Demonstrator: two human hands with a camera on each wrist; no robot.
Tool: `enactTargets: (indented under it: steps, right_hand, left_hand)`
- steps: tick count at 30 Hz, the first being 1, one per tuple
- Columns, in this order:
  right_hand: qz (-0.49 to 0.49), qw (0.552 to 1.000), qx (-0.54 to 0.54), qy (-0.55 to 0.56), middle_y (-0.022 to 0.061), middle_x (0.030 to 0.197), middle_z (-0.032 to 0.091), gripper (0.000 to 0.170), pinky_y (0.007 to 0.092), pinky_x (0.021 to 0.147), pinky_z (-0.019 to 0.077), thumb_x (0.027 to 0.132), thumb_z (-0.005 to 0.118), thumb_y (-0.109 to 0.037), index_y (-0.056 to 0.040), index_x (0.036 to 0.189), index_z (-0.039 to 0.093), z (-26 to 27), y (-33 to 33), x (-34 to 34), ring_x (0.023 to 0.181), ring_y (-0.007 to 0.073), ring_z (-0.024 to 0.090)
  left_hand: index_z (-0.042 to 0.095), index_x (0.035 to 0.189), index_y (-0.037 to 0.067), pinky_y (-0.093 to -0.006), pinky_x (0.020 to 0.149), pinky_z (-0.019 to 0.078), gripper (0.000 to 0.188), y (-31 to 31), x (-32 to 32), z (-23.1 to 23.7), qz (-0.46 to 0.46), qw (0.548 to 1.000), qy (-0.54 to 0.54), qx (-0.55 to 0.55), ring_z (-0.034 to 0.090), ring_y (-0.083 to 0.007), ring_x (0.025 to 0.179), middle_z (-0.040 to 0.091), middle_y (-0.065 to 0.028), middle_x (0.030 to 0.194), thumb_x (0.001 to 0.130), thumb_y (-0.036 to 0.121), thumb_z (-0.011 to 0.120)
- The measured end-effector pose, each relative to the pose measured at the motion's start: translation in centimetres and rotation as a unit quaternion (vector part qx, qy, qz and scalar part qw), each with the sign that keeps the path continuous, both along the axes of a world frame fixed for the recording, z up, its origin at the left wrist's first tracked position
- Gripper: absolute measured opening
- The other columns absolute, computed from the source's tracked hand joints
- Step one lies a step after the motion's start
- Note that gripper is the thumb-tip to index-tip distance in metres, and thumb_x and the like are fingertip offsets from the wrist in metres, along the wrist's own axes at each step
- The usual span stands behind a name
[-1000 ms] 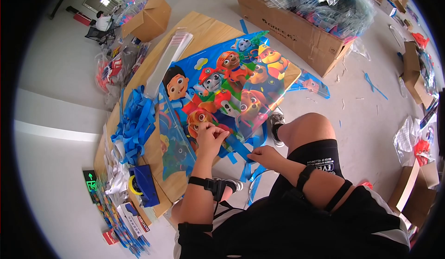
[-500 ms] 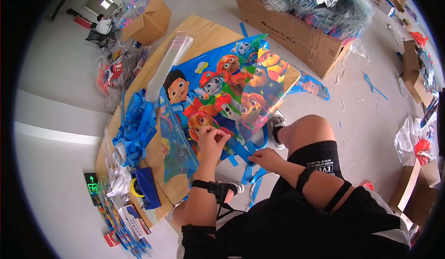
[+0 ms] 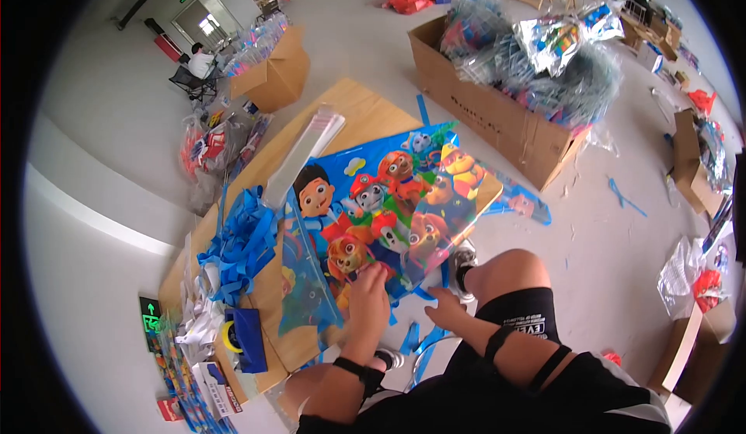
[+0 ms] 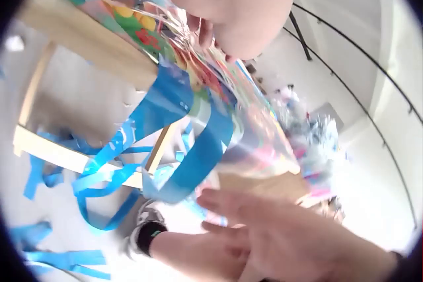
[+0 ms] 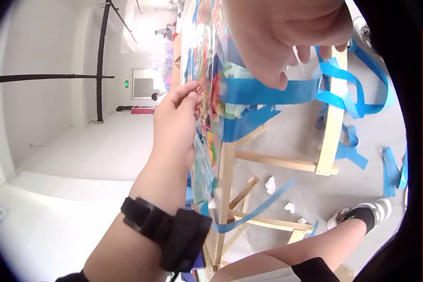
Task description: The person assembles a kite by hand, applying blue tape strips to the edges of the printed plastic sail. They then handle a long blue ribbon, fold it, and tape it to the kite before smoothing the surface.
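Note:
A glossy sheet printed with cartoon dogs and a boy lies across the wooden table. At its near edge my left hand pinches the thin printed sheet between thumb and fingers. Crinkled film gathers below those fingers in the left wrist view. My right hand hovers off the table edge with its fingers loosely extended. Just beside these fingers, a blue strip sticks out from the sheet's edge and loops downward. The same strip hangs in front of the right hand in the left wrist view.
A heap of blue strips and a blue tape dispenser sit on the table's left side. Long clear sleeves lie behind the heap. A cardboard box full of bagged goods stands beyond. Scraps litter the floor.
My right hand has let go of the blue strip and drawn slightly away from it. The left hand stays at the sheet's edge. The head view has tilted upward.

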State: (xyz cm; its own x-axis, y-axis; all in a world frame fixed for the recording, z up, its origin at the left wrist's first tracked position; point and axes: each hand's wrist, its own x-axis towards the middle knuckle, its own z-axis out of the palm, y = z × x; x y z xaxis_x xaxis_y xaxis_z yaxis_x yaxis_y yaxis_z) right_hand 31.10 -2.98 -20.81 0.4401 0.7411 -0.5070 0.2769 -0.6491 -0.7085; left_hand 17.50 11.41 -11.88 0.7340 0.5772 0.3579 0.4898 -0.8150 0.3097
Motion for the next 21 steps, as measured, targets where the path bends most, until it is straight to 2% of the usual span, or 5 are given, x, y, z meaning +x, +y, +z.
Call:
enactTargets:
  steps: [6, 10, 13, 18, 21]
  right_hand:
    - [0.021, 0.999, -0.025, -0.013, 0.0134, 0.144, 0.052, 0.058, 0.0586, 0.103, 0.0417, 0.085, 0.069, -0.034, -0.0184, 0.140, 0.058, -0.1, 0.1, 0.0, 0.133, 0.0374, 0.051]
    - [0.057, 0.998, -0.004, -0.017, 0.0106, 0.140, 0.058, 0.051, 0.0585, 0.101, 0.0414, 0.085, 0.066, -0.040, -0.0176, 0.131, 0.065, -0.8, -0.2, 0.2, 0.128, 0.0354, 0.055]
    - [0.148, 0.984, 0.094, -0.014, 0.0108, 0.110, 0.074, 0.031, 0.0371, 0.089, 0.0540, 0.091, 0.067, -0.032, -0.0123, 0.113, 0.074, -1.6, -0.7, 0.3, 0.101, 0.0279, 0.070]
    - [0.152, 0.921, 0.198, 0.299, 0.0044, 0.103, 0.071, 0.024, 0.0295, 0.084, 0.0514, 0.103, 0.058, -0.025, -0.0038, 0.111, 0.069, 10.0, -0.1, 1.5, 0.093, 0.0126, 0.065]
    - [0.176, 0.822, 0.364, 0.401, 0.0058, 0.101, 0.067, 0.014, 0.0300, 0.085, 0.0479, 0.105, 0.056, -0.016, -0.0035, 0.103, 0.063, 22.0, -1.0, 1.7, 0.094, 0.0150, 0.060]
  left_hand:
    - [0.062, 0.130, 0.000, -0.0453, 0.102, 0.0449, 0.044, -2.4, -0.6, -1.3, -0.002, 0.987, 0.128, 0.097, 0.056, -0.0311, 0.130, 0.061, -0.0144, 0.139, 0.088, 0.009, 0.055]
    - [0.064, 0.130, 0.007, -0.0446, 0.100, 0.0456, 0.043, -0.7, -0.7, -0.5, -0.006, 0.998, 0.041, -0.056, 0.060, -0.0328, 0.123, 0.065, -0.0142, 0.129, 0.088, 0.009, 0.061]
    - [0.067, 0.129, 0.012, -0.0442, 0.099, 0.0464, 0.042, 0.9, -2.6, 0.6, 0.052, 0.988, -0.067, -0.128, 0.062, -0.0337, 0.116, 0.067, -0.0135, 0.121, 0.087, 0.011, 0.066]
    - [0.054, 0.140, 0.006, -0.0537, 0.107, 0.0367, 0.066, 1.6, -8.1, -0.4, 0.378, 0.925, 0.017, 0.045, 0.044, -0.0413, 0.130, 0.051, -0.0205, 0.139, 0.083, 0.030, 0.077]
    - [0.049, 0.143, 0.003, -0.0561, 0.109, 0.0318, 0.075, 2.4, -10.0, -3.3, 0.394, 0.918, 0.045, -0.010, 0.038, -0.0429, 0.134, 0.043, -0.0218, 0.146, 0.084, 0.042, 0.074]
